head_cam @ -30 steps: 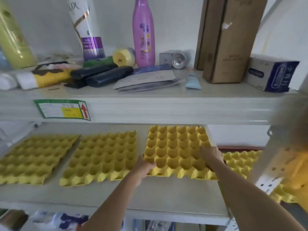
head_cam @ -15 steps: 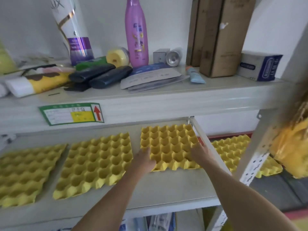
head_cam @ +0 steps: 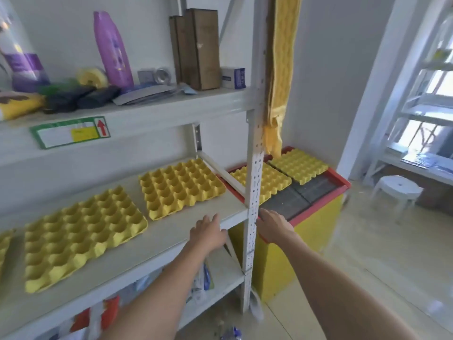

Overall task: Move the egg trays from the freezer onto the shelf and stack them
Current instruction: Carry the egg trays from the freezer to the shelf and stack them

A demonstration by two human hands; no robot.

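Yellow egg trays lie side by side on the middle shelf (head_cam: 171, 231): the right tray (head_cam: 180, 186), the middle tray (head_cam: 81, 236), and the edge of a third tray (head_cam: 3, 244) at the far left. Two more yellow trays rest on the freezer lid (head_cam: 304, 197): the near tray (head_cam: 268, 181) partly behind the shelf post and the far tray (head_cam: 299, 165). My left hand (head_cam: 208, 233) hovers empty over the shelf's front edge, fingers apart. My right hand (head_cam: 274, 225) is empty past the post, at the freezer's near edge.
A white perforated shelf post (head_cam: 255, 192) stands between my hands. The upper shelf carries a purple bottle (head_cam: 112, 50), brown boxes (head_cam: 198, 47) and dark tubes. A yellow cloth (head_cam: 279, 69) hangs beside the post. A white stool (head_cam: 397, 190) stands on the floor at right.
Both hands have let go of the right tray, which now lies on the shelf. They have drawn back and to the right, the right hand passing the post toward the freezer. The view has swung right.
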